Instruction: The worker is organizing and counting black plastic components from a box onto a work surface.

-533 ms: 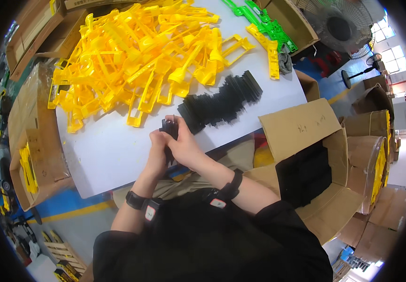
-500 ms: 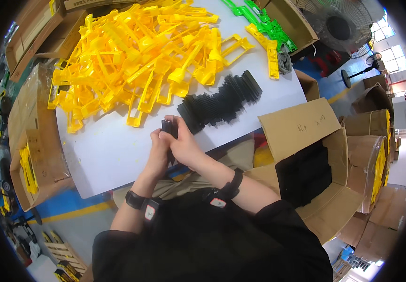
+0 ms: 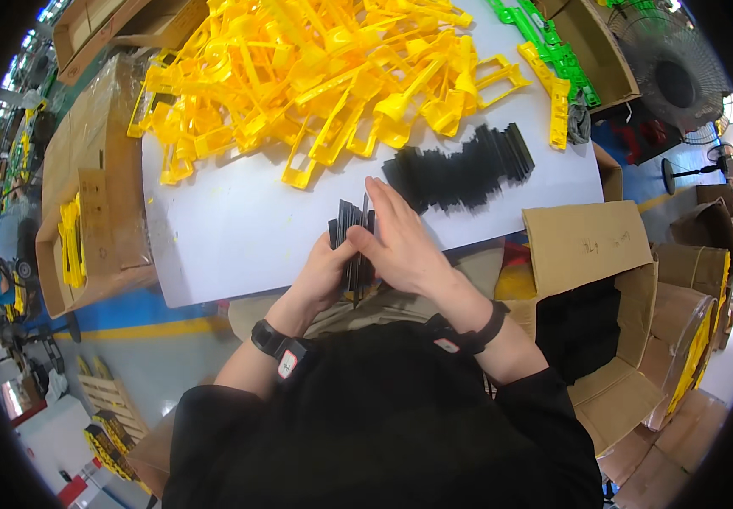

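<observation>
A small stack of thin black strips (image 3: 347, 222) stands on edge between my two hands, over the near edge of the table. My left hand (image 3: 320, 271) is closed around its left side, with the thumb toward the middle. Against the other side presses my right hand (image 3: 406, 253), its fingers long and close together and its thumb across the strips. The lower ends of the strips hang below my hands. Just beyond my right hand, a long row of similar black strips (image 3: 460, 174) lies packed together on the white table (image 3: 222, 242).
A large heap of yellow plastic frames (image 3: 315, 76) covers the far table, with green plastic parts (image 3: 553, 51) at the far right. An open cardboard box (image 3: 587, 246) holding black pieces stands at my right. Another carton (image 3: 99, 212) is on the left. A fan (image 3: 672, 76) stands beyond.
The strips in my hands have fanned apart and now show as a wider stack. My right hand has straightened its fingers along the side. The whole view has shifted, with the table lying further right.
</observation>
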`<state>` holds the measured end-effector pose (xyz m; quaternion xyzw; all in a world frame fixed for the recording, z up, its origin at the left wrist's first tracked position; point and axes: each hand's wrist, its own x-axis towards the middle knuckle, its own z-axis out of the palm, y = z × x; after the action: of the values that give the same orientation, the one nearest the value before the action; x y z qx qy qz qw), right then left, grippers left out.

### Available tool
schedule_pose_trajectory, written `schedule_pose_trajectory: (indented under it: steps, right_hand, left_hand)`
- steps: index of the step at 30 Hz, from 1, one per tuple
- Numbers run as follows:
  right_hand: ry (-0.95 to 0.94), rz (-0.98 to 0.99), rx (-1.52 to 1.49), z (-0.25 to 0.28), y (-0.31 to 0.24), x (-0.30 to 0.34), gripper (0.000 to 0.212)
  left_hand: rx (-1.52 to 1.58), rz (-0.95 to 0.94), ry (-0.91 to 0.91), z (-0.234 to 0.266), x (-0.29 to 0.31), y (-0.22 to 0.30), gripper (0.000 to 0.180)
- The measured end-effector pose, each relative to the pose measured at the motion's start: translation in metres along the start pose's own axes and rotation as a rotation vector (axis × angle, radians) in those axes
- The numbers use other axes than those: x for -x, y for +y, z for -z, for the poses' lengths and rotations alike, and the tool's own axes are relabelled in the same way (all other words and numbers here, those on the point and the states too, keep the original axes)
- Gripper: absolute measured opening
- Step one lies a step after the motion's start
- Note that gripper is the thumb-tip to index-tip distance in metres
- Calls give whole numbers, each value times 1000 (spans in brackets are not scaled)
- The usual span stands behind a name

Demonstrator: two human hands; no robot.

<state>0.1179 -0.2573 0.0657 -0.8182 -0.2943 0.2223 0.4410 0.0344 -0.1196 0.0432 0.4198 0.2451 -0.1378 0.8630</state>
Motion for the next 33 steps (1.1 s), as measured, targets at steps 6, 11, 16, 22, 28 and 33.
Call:
schedule_pose_trajectory:
  steps: [6,11,16,22,28,33]
  right_hand:
    - [-203,326,-112,-13,11,8,93]
    - [-381,249,-222,-30,19,36,101]
    - [-307,224,-259,-25,28,35,106]
    - [-353,266,-15,2,1,31,138]
    - [-287,313,134,7,-11,26,125]
    - [-209,326,81,9,-13,24,113]
  left_hand:
    - [314,226,-231,13,26,-30,42]
    - [253,287,-219,24,38,-53,48]
    - [229,240,-140,17,33,-46,36]
    - [298,206,-196,10,31,-22,39]
    - [302,127,-152,8,23,-16,35]
    - [318,133,-189,0,29,-1,34]
